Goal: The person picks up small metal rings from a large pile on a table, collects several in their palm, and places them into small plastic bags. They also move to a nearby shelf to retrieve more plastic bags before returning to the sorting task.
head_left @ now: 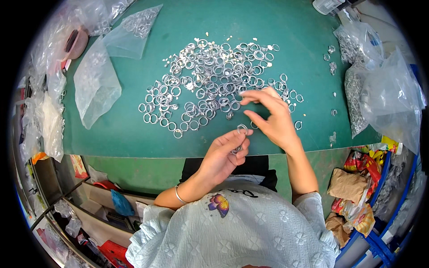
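Near the table's front edge, my left hand (pixel 223 155) is closed around several silver metal rings (pixel 241 128); one stands up between thumb and forefinger. To its right, my right hand (pixel 273 117) reaches over the near right side of the pile, thumb and fingers apart, and I see nothing between them. A wide heap of silver rings (pixel 214 80) lies across the middle of the green table, thickest at its centre, with loose rings at the edges. Small cream-coloured bits (pixel 189 85) are scattered among the rings, mostly along the far side.
Clear plastic bags (pixel 96 85) lie on the table's left. Filled bags of small metal pieces (pixel 356 96) line its right edge, near a few loose pieces (pixel 333 68). A pink container (pixel 77 43) stands at far left. Crumpled packaging (pixel 351 185) sits below right, shelves (pixel 100 201) below left.
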{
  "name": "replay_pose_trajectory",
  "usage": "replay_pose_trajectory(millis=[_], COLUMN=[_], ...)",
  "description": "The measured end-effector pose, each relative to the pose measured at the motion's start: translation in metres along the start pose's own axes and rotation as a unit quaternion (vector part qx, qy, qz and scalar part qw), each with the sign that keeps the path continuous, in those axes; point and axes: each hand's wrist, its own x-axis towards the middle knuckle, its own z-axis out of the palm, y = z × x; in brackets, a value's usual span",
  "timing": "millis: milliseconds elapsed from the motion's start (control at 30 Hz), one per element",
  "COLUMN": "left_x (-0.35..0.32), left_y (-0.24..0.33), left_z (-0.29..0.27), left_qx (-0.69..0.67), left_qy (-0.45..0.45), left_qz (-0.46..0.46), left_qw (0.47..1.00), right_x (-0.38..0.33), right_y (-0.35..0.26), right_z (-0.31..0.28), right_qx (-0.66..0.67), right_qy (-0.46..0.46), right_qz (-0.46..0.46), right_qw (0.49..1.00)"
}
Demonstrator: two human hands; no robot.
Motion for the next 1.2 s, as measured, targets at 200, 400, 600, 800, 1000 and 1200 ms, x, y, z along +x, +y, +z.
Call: replay_pose_trajectory(millis=[200,400,600,800,1000,1200], left_x=[-0.008,-0.01,-0.003,0.008,0.012,0.01], left_y=[0.002,0.005,0.0,0.004,0.009,0.008], left_z=[0.002,0.001,-0.003,0.012,0.004,0.007], left_qx=[0.115,0.07,0.106,0.142,0.153,0.141], left_qy=[-0.004,-0.026,0.028,0.116,0.062,0.063], left_qz=[0.04,0.053,0.073,0.117,0.088,0.106], left_qw=[0.993,0.996,0.991,0.976,0.982,0.982], right_x=[0.0,-0.006,-0.017,-0.023,-0.029,-0.031], right_y=[0.011,0.006,0.012,-0.003,-0.009,-0.016], right_z=[0.016,0.005,0.01,0.007,0.007,0.005], right_qx=[-0.186,0.012,0.28,0.326,0.32,0.141], right_qy=[-0.023,0.033,0.083,0.036,0.039,0.052], right_qz=[-0.107,0.054,0.142,0.173,0.162,0.091], right_qw=[0.976,0.998,0.946,0.929,0.933,0.984])
